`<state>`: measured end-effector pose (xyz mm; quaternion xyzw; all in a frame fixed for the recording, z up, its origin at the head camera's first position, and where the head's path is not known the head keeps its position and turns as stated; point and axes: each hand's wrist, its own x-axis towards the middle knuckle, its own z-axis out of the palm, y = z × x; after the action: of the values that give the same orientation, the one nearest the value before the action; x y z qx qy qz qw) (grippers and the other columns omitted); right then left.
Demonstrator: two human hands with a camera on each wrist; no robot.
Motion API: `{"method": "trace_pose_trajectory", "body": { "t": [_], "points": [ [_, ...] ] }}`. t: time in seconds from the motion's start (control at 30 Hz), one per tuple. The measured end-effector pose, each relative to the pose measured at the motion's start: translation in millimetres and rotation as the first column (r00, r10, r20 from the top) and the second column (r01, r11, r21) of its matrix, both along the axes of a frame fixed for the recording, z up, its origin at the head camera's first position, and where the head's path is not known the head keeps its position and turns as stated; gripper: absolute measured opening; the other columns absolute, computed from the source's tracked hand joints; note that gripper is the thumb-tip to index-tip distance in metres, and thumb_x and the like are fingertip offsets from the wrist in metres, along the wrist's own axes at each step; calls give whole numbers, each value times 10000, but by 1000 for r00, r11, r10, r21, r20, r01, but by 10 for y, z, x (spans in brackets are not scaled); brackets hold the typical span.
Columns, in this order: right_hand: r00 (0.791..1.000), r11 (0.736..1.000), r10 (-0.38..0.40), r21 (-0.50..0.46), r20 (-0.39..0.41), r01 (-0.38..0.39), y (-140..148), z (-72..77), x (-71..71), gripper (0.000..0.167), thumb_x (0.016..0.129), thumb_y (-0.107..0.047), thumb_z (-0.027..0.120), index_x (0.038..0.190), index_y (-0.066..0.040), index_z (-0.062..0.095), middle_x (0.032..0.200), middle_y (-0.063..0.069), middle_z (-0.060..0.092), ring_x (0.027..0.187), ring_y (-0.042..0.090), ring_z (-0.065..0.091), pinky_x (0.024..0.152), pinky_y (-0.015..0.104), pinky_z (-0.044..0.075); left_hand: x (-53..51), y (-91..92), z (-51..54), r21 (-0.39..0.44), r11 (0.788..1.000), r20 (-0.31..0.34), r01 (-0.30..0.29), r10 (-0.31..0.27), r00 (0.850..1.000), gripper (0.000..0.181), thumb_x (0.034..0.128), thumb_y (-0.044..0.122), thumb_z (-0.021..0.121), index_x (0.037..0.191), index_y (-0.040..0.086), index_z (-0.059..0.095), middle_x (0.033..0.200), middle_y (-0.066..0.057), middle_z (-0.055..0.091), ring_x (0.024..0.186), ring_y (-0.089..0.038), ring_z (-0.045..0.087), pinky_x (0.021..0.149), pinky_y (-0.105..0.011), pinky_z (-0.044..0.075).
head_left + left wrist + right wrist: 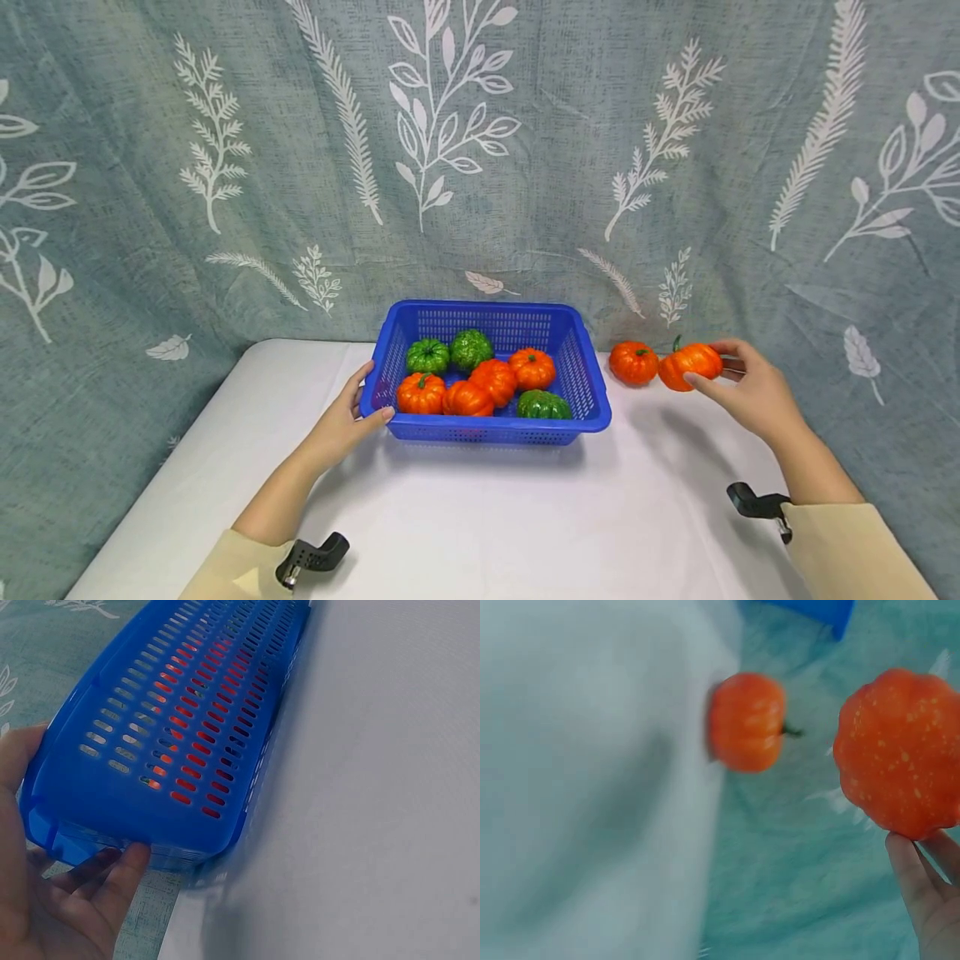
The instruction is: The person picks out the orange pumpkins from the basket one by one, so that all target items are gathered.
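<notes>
A blue perforated basket [495,423] holds several orange pumpkins [492,382] and green ones [544,405]. My left hand [348,425] grips the basket's left end, thumb over the rim; the left wrist view shows fingers [124,881] against the basket wall [112,780]. At the right, my right hand [750,387] holds an orange pumpkin [690,365] between thumb and fingers, above the table; its shadow falls below. Another orange pumpkin [633,363] rests on the table just left of it. In the right wrist view the held pumpkin [904,754] is beside the resting one [748,722].
The table under a white cloth [480,517] spreads in front of the basket. A grey-green curtain with white leaf prints [555,167] hangs behind and at both sides. Black wrist devices [311,557] are on both forearms.
</notes>
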<state>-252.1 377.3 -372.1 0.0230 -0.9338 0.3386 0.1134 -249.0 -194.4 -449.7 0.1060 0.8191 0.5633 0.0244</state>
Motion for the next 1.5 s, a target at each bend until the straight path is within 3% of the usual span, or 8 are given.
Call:
{"method": "trace_pose_trajectory", "body": {
  "t": [0.23,0.3,0.47,0.57,0.77,1.1,1.33,1.5],
  "points": [
    [997,998,-56,-9,57,56,274,-279,-163,833,894,-521,705,1413,61,411,1352,321,506,1190,488,555,756,300,542,9,-16,8,3,1000,14,-3,3,1000,886,970,202,678,1620,155,78,1561,-284,317,1394,-439,398,1098,-543,375],
    [995,997,-70,-25,75,72,326,-350,-217,852,892,-529,702,1411,78,406,1350,325,499,1195,483,547,743,275,536,11,-16,11,6,1000,15,-2,2,1000,887,970,202,679,1621,156,78,1559,-283,320,1393,-438,400,1097,-543,377],
    [988,993,-97,-50,119,104,401,-502,-332,889,904,-553,671,1422,108,381,1380,354,442,1242,522,480,901,547,520,13,-8,12,12,1000,11,5,-5,1000,881,973,192,674,1620,152,78,1559,-283,321,1392,-437,401,1102,-544,373],
    [989,994,-87,-53,121,94,420,-558,-370,862,916,-530,670,1423,107,386,1383,357,440,1255,535,457,965,615,456,7,-7,6,11,1000,9,4,-4,1000,878,973,189,673,1620,152,81,1555,-285,327,1388,-438,406,1102,-545,375],
    [995,998,-40,-45,96,45,465,-596,-365,760,933,-405,704,1386,128,406,1348,367,455,1224,543,481,953,596,469,-10,-5,0,12,1000,-4,7,-7,1000,874,972,186,673,1620,150,87,1548,-290,337,1379,-446,415,1092,-548,388],
    [983,999,36,22,177,-41,507,-554,-276,827,931,-315,719,1441,192,310,1393,446,375,1227,590,438,984,661,426,15,-5,3,6,1000,2,2,-2,1000,883,967,188,677,1619,145,84,1550,-293,330,1385,-446,406,1103,-552,370],
    [972,998,-62,40,227,54,490,-551,-201,836,963,-505,609,1412,164,387,1383,408,425,1213,551,456,945,643,451,4,-15,-10,17,1000,1,11,-11,1000,877,971,176,673,1620,157,84,1541,-290,344,1378,-439,419,1097,-541,384],
    [976,993,-118,29,181,115,472,-605,-199,759,951,-438,655,1381,148,434,1378,387,447,1188,532,479,918,621,464,5,-24,-17,26,1000,3,15,-15,1000,877,971,181,673,1620,163,83,1548,-287,336,1385,-434,411,1102,-539,380]
  ]
}}
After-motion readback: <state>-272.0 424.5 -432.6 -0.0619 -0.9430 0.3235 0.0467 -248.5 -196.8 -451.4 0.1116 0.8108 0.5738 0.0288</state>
